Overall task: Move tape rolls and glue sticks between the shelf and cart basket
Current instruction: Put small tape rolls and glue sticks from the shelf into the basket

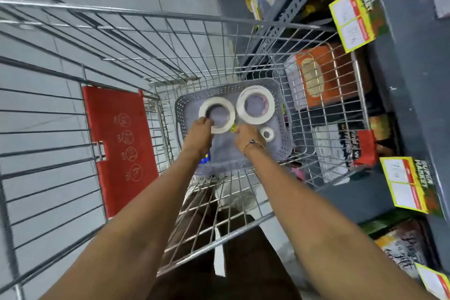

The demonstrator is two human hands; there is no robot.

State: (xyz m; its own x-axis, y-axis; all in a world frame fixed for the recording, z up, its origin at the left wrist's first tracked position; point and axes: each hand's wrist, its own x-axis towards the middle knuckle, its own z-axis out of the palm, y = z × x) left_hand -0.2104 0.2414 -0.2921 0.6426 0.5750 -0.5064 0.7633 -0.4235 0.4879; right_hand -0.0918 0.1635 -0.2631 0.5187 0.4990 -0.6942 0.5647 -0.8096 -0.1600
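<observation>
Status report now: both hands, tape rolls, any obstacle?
Left hand grips medium roll. Right hand down in basket, grip unclear. Two rolls loose. No obstacle.

The left hand covers the near rim of one tape roll; its fingertips are out of sight behind the roll's edge. The right hand hides most of a small yellow item, too little of which shows to name. A blue thing under the left wrist is mostly hidden. The price tags on the shelf are blurred, their figures unreadable. Goods seen through the cart wires are indistinct. The cart's left side runs off the edge.
</observation>
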